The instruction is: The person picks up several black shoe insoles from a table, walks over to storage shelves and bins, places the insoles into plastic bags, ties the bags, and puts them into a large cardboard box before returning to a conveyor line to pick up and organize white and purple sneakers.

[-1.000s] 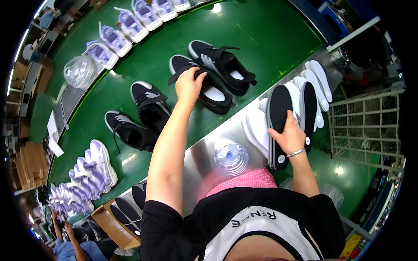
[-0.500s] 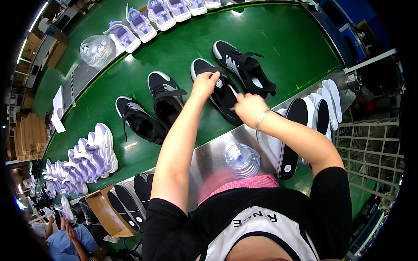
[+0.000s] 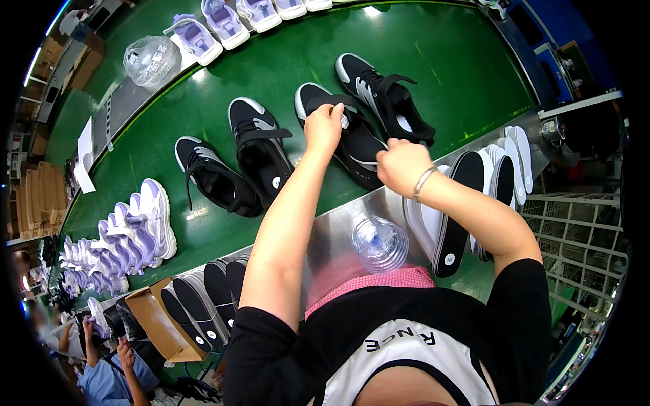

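My left hand (image 3: 325, 130) pinches the strap or tongue at the opening of a black sneaker (image 3: 313, 99) with a grey toe, which lies on the green belt. At that sneaker's heel, the fingers of my right hand (image 3: 406, 168) are closed on the end of a black insole (image 3: 359, 147) with a thin white edge. Much of the insole is inside the sneaker, and my fingers hide its tip. To the right lies another black sneaker (image 3: 386, 95) with its strap lifted. Two more, a strapped sneaker (image 3: 249, 122) and a laced sneaker (image 3: 210, 176), lie to the left.
Stacked insoles (image 3: 463, 203) stand on the metal ledge (image 3: 332, 233) at right. A clear plastic bowl (image 3: 379, 243) sits near my waist. A box of insoles (image 3: 159, 325) is lower left. Purple-white sneakers (image 3: 154, 220) line the belt's left, others its far side. A co-worker (image 3: 118, 379) sits lower left.
My right hand has moved slightly right and down, and the insole lies lower in the sneaker. My left hand keeps its pinch. The purple-white sneakers and the view have shifted a little.
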### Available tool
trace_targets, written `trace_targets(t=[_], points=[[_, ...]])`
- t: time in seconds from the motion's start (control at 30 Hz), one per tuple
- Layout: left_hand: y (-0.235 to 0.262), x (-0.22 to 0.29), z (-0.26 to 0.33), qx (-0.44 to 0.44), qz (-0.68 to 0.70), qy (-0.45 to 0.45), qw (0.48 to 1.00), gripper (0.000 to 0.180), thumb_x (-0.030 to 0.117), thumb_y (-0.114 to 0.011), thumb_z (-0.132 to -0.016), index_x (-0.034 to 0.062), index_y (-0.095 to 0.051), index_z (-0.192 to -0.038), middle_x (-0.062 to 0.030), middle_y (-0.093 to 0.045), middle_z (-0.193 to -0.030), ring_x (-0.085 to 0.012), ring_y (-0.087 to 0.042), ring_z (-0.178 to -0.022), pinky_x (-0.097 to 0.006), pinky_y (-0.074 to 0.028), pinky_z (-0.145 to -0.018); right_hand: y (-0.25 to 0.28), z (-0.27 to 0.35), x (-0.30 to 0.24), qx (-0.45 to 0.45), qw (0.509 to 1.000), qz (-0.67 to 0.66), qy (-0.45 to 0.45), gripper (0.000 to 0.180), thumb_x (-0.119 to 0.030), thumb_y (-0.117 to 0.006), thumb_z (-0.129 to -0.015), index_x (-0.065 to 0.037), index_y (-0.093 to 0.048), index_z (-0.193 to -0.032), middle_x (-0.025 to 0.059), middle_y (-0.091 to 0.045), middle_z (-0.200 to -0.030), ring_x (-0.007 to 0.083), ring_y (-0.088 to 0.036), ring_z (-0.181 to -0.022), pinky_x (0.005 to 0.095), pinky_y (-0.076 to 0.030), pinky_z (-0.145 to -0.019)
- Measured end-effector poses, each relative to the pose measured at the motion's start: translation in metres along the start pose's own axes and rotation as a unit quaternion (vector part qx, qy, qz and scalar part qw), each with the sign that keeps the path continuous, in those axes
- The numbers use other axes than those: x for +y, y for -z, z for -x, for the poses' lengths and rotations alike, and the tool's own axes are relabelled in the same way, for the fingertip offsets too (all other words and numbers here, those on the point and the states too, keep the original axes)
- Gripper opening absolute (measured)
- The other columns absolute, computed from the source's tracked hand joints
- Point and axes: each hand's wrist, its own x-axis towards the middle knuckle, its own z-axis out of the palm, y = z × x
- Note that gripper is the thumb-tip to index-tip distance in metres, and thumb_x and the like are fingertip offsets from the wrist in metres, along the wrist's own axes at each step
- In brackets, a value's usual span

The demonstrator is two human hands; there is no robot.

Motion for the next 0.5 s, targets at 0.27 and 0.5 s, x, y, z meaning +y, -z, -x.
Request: trace_targets(t=[0.27,0.5], points=[[0.005,-0.007,0.002,-0.051,0.113,0.079,0.989,0.033,0.031,-0.053,-0.079,-0.0012,-0.060,-0.082,-0.0158,-0.060,-0.071,-0.0264,-0.058,-0.067,-0.033,-0.043,-0.063,-0.051,-0.086,-0.010,-0.170,0.983,-0.059,-0.034,0.018,-0.008,-0.052,-0.069,-0.001,-0.064,-0.081,0.0164,-0.061,-0.086,0.0265,-0.060,-0.083,0.0334,-0.048,-0.071],[0.013,-0.008,0.003,-0.076,0.134,0.092,0.984,0.034,0.031,-0.052,-0.080,-0.0019,-0.059,-0.080,-0.0138,-0.058,-0.063,-0.0209,-0.055,-0.053,-0.032,-0.042,-0.053,-0.050,-0.098,-0.028,-0.267,0.961,-0.002,-0.076,0.028,-0.012,-0.054,-0.074,-0.006,-0.060,-0.101,0.0090,-0.057,-0.105,0.0214,-0.056,-0.095,0.0297,-0.046,-0.077]])
